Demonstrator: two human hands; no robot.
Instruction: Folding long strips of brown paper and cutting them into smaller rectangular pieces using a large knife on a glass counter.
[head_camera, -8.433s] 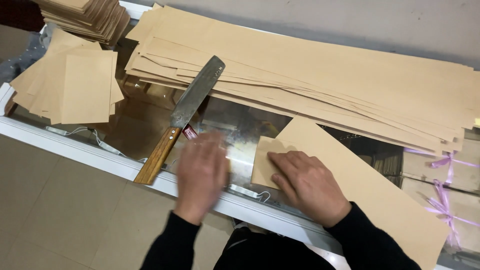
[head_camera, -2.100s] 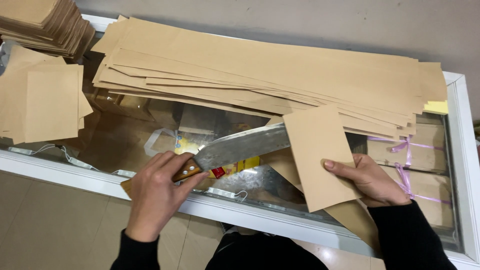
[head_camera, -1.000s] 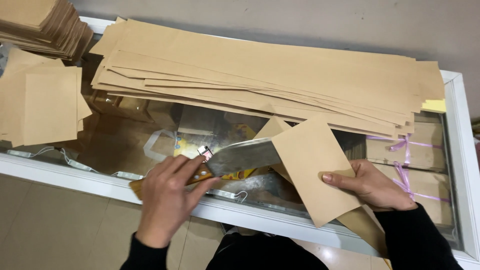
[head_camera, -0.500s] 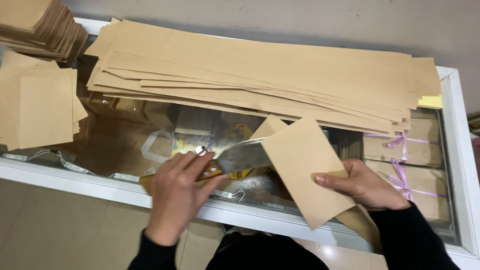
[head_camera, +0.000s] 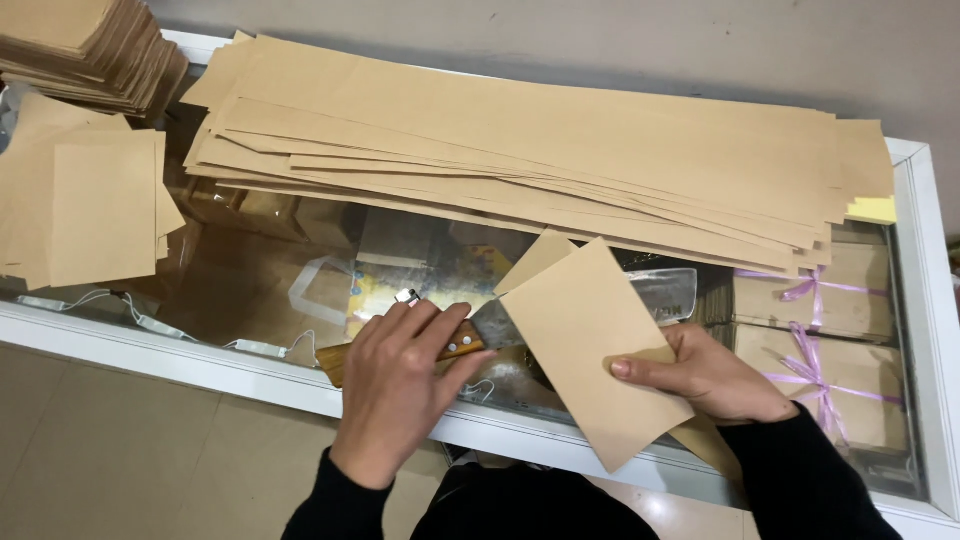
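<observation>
At far left, a stack of cut sheets sits at the top corner, with loose cut sheets lying flat below it on the glass tabletop. A broad pile of long brown strips runs across the back of the tabletop.

The left hand comes up from the near edge, dark sleeve at the wrist, palm down. Its grip is wrapped around the wooden handle of a knife, fingers curled over the top and thumb along the near side. The handle's end shows left of the hand; the steel blade points right and slips under the folded paper, hidden from there on.

The folded paper, a plain brown rectangle, is tilted, one corner pointing toward the strips, and sits just right of centre near the front edge. The right hand holds its right edge, thumb pressed on top, fingers underneath.

Under the glass at far right lie boxes tied with purple ribbon.
</observation>
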